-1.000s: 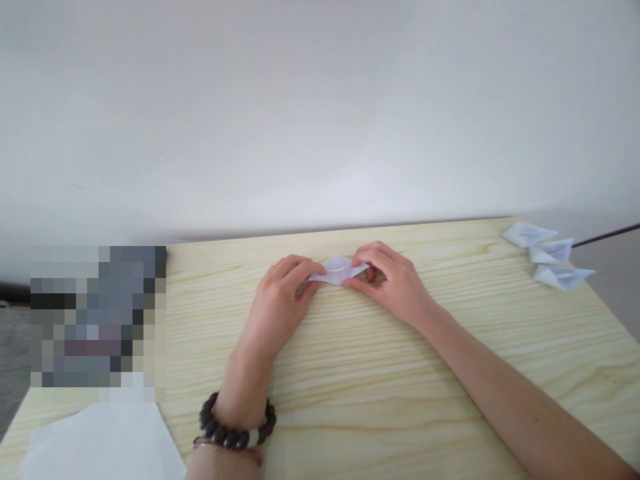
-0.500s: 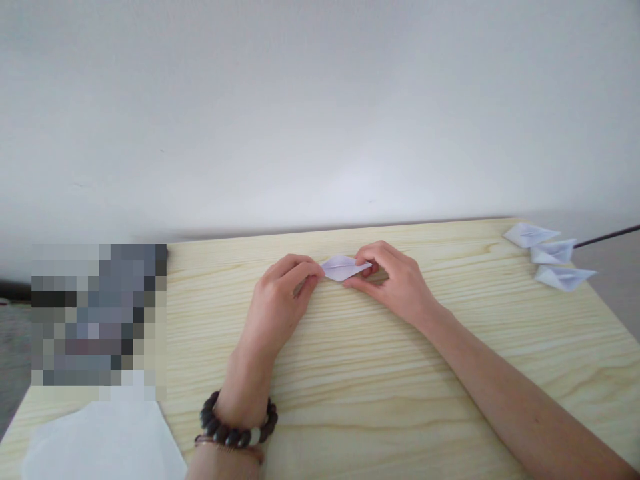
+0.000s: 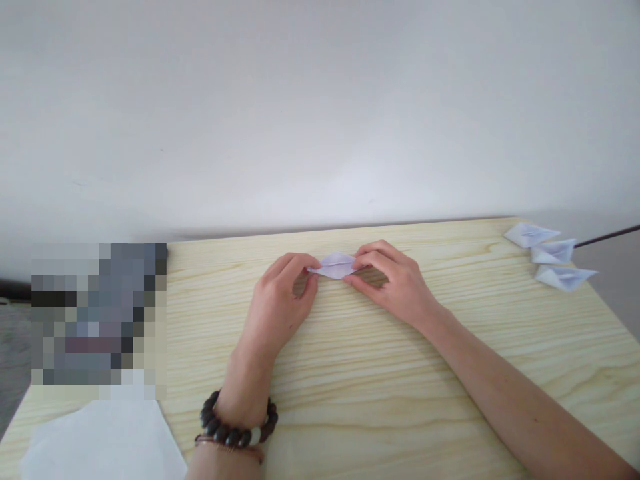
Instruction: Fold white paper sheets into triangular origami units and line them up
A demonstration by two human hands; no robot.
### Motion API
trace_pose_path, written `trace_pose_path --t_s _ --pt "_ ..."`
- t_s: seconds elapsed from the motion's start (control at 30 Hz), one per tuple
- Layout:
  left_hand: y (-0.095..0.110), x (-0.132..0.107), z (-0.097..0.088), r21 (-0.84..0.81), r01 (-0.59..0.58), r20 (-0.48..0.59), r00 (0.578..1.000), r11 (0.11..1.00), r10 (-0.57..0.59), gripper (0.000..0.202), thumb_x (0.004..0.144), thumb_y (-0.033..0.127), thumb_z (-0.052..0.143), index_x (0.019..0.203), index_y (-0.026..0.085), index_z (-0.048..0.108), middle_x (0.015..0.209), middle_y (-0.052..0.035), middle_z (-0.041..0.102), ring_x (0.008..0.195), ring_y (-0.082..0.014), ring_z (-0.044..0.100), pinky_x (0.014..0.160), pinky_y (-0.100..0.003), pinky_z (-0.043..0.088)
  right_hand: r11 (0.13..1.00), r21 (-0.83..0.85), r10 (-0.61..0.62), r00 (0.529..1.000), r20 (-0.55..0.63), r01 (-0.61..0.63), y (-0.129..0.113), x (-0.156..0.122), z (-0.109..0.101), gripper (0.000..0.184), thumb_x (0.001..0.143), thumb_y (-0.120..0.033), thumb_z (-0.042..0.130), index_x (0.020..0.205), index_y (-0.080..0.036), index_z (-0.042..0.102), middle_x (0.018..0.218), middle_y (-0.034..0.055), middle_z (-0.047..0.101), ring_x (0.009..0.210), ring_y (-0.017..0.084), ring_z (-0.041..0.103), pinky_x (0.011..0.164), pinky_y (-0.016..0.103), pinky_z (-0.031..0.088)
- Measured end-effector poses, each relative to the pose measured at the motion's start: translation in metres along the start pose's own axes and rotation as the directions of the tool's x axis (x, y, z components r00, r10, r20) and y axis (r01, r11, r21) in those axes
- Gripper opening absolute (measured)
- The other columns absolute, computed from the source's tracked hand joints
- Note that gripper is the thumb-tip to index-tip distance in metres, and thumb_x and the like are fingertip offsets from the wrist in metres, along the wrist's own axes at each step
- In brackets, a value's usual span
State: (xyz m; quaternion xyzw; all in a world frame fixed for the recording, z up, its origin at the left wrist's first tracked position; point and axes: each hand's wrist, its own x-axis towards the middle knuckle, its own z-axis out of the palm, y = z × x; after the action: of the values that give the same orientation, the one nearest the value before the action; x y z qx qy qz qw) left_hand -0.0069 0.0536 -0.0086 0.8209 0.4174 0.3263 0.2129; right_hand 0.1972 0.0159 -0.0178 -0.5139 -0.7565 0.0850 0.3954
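Observation:
A small folded white paper boat [image 3: 336, 265] lies between my two hands near the middle of the table. My left hand [image 3: 285, 287] pinches its left tip between thumb and fingers. My right hand [image 3: 393, 277] is closed on its right end, and the fingers cover that tip. A raised ridge runs along the middle of the paper. Dark beads circle my left wrist.
Three folded paper boats [image 3: 553, 253] sit at the table's far right edge, by a thin dark rod [image 3: 607, 237]. White paper sheets [image 3: 103, 440] lie at the front left, below a blurred-out dark object [image 3: 107, 307]. A pale wall [image 3: 320, 120] rises behind the wooden table [image 3: 380, 400].
My left fingers have opened slightly at the boat's left tip, so more of it shows. My right fingers now cover the right tip, which stuck out before.

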Motion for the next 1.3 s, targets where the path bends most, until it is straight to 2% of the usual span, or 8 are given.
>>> trace_pose_path --t_s 0.13,0.43,0.6,0.83,1.0,1.13,1.3 --pt "-0.0004 -0.0005 0.0005 0.026 0.046 0.001 0.999 0.999 -0.046 0.019 0.08 0.011 0.056 0.097 0.019 0.057 0.087 -0.0006 0.065 0.082 -0.0152 0.062 0.078 -0.028 0.049 1.0 -0.012 -0.006 1.0 -0.005 0.006 -0.0003 0.0001 0.0006 0.003 0.085 -0.02 0.063 0.086 -0.021 0.06 0.093 0.0052 0.063 0.086 0.017 0.063 0.078 0.03 0.053" --pt "0.0033 -0.0001 -0.0006 0.007 0.026 0.046 0.999 1.0 -0.027 0.014 0.083 0.018 0.055 0.097 0.018 0.057 0.09 -0.0026 0.064 0.086 -0.018 0.061 0.08 -0.032 0.048 1.0 0.001 -0.022 1.0 0.001 0.022 0.0005 -0.001 0.0009 0.003 0.085 -0.018 0.062 0.083 -0.02 0.061 0.093 0.0058 0.063 0.086 0.016 0.064 0.077 0.029 0.053" --pt "0.004 0.0002 -0.0016 0.008 0.041 0.057 0.998 0.999 -0.041 0.014 0.083 0.015 0.053 0.095 0.018 0.059 0.089 -0.0024 0.065 0.085 -0.018 0.061 0.08 -0.032 0.047 0.998 -0.016 -0.054 0.998 -0.018 0.054 0.001 -0.0007 0.0014 0.004 0.084 -0.018 0.064 0.086 -0.02 0.061 0.092 0.0061 0.063 0.086 0.016 0.064 0.077 0.029 0.054" --pt "0.0045 0.0016 0.0021 -0.011 0.103 -0.008 0.995 0.995 -0.103 0.013 0.08 0.013 0.054 0.088 0.018 0.062 0.085 -0.0012 0.066 0.082 -0.0161 0.062 0.077 -0.028 0.048 0.999 -0.019 -0.047 0.999 -0.023 0.047 -0.0001 -0.0008 0.0016 0.016 0.083 -0.016 0.065 0.097 -0.019 0.06 0.094 0.0064 0.065 0.088 0.016 0.064 0.079 0.027 0.053" --pt "0.0072 0.0017 0.0042 -0.053 0.214 -0.052 0.975 0.975 -0.217 0.012 0.082 0.017 0.054 0.084 0.019 0.065 0.081 -0.0001 0.068 0.075 -0.0142 0.064 0.063 -0.023 0.047 0.999 -0.024 -0.023 0.999 -0.025 0.022 0.0009 -0.0021 0.0023 0.021 0.082 -0.019 0.068 0.1 -0.02 0.057 0.093 0.0046 0.065 0.085 0.016 0.063 0.077 0.026 0.052" --pt "0.0093 0.0017 0.0034 -0.079 0.26 -0.053 0.963 0.962 -0.265 0.012 0.082 0.018 0.055 0.083 0.019 0.067 0.081 -0.0002 0.069 0.073 -0.013 0.064 0.06 -0.02 0.048 0.999 -0.014 -0.031 0.999 -0.023 0.031 0.0016 -0.0024 0.002 0.018 0.083 -0.02 0.067 0.096 -0.02 0.055 0.09 0.004 0.065 0.083 0.015 0.063 0.074 0.026 0.052" --pt "0.0092 0.0018 0.0032 -0.08 0.284 -0.062 0.955 0.956 -0.289 0.013 0.084 0.021 0.055 0.086 0.019 0.068 0.083 -0.0006 0.07 0.073 -0.0128 0.065 0.06 -0.02 0.048 0.996 0.007 -0.094 0.995 -0.016 0.094 0.003 -0.0024 0.0022 0.006 0.087 -0.018 0.061 0.09 -0.02 0.056 0.094 0.0061 0.064 0.088 0.015 0.063 0.079 0.026 0.052"
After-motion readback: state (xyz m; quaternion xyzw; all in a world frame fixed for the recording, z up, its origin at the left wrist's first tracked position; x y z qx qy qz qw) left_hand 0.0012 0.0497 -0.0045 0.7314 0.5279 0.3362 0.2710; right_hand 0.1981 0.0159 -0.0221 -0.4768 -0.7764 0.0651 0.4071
